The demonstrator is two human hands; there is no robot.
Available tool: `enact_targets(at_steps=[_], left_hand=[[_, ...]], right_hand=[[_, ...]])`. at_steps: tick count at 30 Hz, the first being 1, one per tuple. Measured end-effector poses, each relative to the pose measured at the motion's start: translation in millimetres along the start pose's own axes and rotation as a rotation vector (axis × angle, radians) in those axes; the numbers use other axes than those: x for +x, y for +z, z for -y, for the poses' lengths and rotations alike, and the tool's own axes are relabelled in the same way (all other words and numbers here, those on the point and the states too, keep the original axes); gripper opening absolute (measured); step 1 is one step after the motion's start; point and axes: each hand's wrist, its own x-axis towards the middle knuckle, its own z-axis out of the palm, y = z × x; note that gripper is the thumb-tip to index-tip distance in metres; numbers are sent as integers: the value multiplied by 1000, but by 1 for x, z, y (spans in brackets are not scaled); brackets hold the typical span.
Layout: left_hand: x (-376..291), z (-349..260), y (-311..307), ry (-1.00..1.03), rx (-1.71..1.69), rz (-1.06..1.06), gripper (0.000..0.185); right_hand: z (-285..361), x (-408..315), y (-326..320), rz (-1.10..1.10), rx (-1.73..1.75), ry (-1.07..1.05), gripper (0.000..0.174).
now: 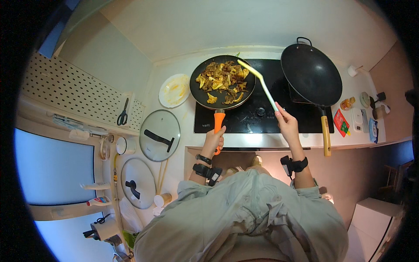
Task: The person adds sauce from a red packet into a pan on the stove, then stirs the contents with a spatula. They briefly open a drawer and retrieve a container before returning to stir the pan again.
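Note:
My left hand (213, 140) grips the orange handle (219, 121) of a black frying pan (200, 95), which sits over the left side of the cooktop. Browned food in pieces (219, 78), some of it yellow and looking like cauliflower, is spread inside the pan. Between the fingers of my right hand (286, 123) is the end of a pale spatula (267, 91). Its yellowish-green blade reaches over the pan's right rim; whether it touches the food I cannot tell.
A black wok (312, 73) with a wooden handle stands on the right of the black cooktop (262, 122). Left of the pan are a stained white plate (174, 91) and two glass lids (159, 122). A red pouch (341, 121) and a kitchen scale (356, 119) lie at the right.

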Motion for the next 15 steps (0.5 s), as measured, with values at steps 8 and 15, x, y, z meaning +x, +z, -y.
enact_targets(at_steps=[8, 15], left_hand=[[34, -57, 13, 206, -116, 54, 35], [-1, -9, -2, 109, 27, -55, 38]], right_hand=[[20, 24, 21, -1, 9, -192, 34], [21, 12, 1, -19, 84, -98, 36]])
